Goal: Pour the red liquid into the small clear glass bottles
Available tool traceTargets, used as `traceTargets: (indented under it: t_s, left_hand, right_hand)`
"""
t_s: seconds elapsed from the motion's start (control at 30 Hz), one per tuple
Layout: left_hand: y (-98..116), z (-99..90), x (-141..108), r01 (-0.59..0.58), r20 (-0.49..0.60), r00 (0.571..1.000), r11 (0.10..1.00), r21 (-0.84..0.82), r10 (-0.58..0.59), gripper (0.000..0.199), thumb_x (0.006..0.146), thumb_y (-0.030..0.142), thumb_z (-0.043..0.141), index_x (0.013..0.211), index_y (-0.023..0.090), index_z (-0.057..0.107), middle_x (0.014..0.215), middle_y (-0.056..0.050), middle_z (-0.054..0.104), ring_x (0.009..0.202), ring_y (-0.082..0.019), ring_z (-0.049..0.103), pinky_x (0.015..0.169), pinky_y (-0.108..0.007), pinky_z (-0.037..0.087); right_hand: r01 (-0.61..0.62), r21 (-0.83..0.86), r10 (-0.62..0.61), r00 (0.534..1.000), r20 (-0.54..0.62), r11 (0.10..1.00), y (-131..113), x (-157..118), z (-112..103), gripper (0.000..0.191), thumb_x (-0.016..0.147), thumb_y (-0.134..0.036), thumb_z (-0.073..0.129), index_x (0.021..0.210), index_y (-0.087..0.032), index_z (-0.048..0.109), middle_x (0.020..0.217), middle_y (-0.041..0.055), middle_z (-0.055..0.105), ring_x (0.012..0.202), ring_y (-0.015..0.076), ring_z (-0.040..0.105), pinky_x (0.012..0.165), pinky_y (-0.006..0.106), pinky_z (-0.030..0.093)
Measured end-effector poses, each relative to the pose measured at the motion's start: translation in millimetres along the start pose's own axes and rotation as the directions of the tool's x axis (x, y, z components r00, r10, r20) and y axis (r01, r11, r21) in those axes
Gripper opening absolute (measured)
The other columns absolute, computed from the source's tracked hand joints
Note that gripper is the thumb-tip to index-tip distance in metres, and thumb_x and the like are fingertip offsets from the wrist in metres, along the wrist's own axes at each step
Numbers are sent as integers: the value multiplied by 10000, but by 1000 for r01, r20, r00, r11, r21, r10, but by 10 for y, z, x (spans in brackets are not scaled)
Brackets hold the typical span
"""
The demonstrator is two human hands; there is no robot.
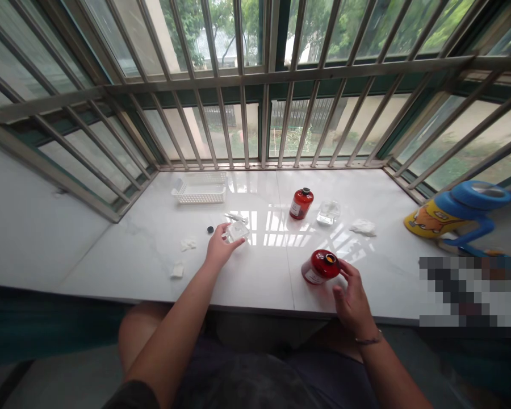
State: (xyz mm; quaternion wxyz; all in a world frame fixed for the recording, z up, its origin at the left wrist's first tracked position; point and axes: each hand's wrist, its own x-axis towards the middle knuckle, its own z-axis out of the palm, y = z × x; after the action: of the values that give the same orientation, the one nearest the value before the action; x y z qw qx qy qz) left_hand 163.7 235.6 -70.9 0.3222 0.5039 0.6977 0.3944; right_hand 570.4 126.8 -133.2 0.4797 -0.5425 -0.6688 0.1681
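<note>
My left hand (222, 243) is closed around a small clear square container (237, 231), with the thumb along its near side. A small black cap (210, 230) lies just left of that hand. My right hand (352, 292) is at the right side of an uncapped red bottle (315, 274) that stands on the white tabletop. Its fingers and thumb are apart, the fingertips reaching the bottle's edge; whether they press on it I cannot tell. Farther back stands a second red bottle (301, 204), its dark cap on, beside another clear container (328, 213).
A white perforated basket (201, 198) sits at the back left. Crumpled white tissues (363, 228) lie on the marble-patterned surface (259, 272). A blue and yellow water bottle (455, 213) stands at the right. Metal window bars (266, 125) edge the back.
</note>
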Motion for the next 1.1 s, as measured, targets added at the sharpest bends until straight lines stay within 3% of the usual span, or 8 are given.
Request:
traceTargets:
  t_s: [0.2, 0.4, 0.47, 0.57, 0.7, 0.83, 0.97, 1.1]
  left_hand:
    - [-67, 105, 121, -24, 6, 1000, 999, -36, 24, 772, 792, 417, 953, 1434, 237, 565, 1510, -166, 640, 1330, -306, 681, 1112, -434, 554]
    - [-79, -10, -38, -99, -51, 993, 991, 89, 103, 874, 800, 521, 928, 1516, 228, 521, 1565, -195, 599, 1371, -348, 655, 1094, -459, 568]
    - [-120, -147, -122, -137, -107, 982, 976, 169, 157, 707, 887, 520, 837, 1470, 225, 567, 1532, -166, 622, 1374, -320, 642, 1098, -436, 566]
    - [-249, -449, -211, -141, -177, 962, 933, 331, 208, 308, 991, 421, 668, 1210, 209, 718, 1320, -137, 727, 1282, -325, 664, 1135, -476, 529]
    - [-471, -877, -178, -82, -198, 955, 841, 535, 219, 224, 971, 305, 594, 1035, 171, 763, 1173, -178, 755, 1216, -383, 654, 1166, -551, 465]
    - [-615, -1125, -4, -74, -128, 971, 762, 643, 202, 225, 937, 299, 617, 1011, 158, 776, 1143, -194, 761, 1125, -379, 681, 1047, -508, 532]
    - [-651, -1148, 57, -125, -47, 976, 721, 682, 214, 225, 964, 280, 564, 931, 187, 766, 1080, -149, 772, 1038, -324, 707, 968, -441, 561]
    - [-679, -1029, -108, -217, 33, 963, 693, 687, 269, 188, 972, 268, 569, 938, 209, 744, 1140, -106, 766, 1084, -280, 705, 1020, -385, 551]
  right_hand:
    - [-85, 72, 94, 986, -135, 994, 34, -21, 36, 597, 1084, -653, 415, 1512, -249, 513, 1463, 182, 590, 1279, 382, 651, 1090, 658, 539]
    - [-333, 134, 358, 891, -279, 933, -15, 26, 67, 459, 968, -594, 693, 1245, -230, 662, 1236, 148, 726, 1036, 309, 722, 970, 553, 594]
    - [-366, 160, 399, 857, -326, 917, -37, 35, 75, 458, 940, -598, 732, 1195, -221, 686, 1161, 136, 749, 977, 286, 719, 941, 516, 594]
    - [-402, 163, 434, 817, -379, 901, -59, 44, 83, 484, 912, -622, 761, 1154, -207, 704, 1062, 116, 765, 905, 260, 710, 880, 455, 587]
    - [-426, 120, 438, 819, -371, 897, -75, 63, 85, 513, 899, -635, 761, 1159, -196, 707, 1029, 108, 769, 877, 247, 711, 835, 404, 575]
    - [-438, 38, 423, 836, -350, 898, -94, 76, 80, 490, 907, -609, 742, 1172, -198, 711, 997, 99, 767, 831, 241, 708, 790, 386, 574]
    - [-433, -6, 406, 851, -334, 901, -101, 67, 80, 487, 899, -608, 740, 1170, -203, 716, 1005, 99, 768, 823, 244, 714, 742, 366, 572]
    - [-435, -18, 406, 853, -327, 900, -88, 58, 86, 483, 900, -611, 735, 1165, -208, 717, 1002, 96, 768, 819, 242, 715, 721, 355, 572]
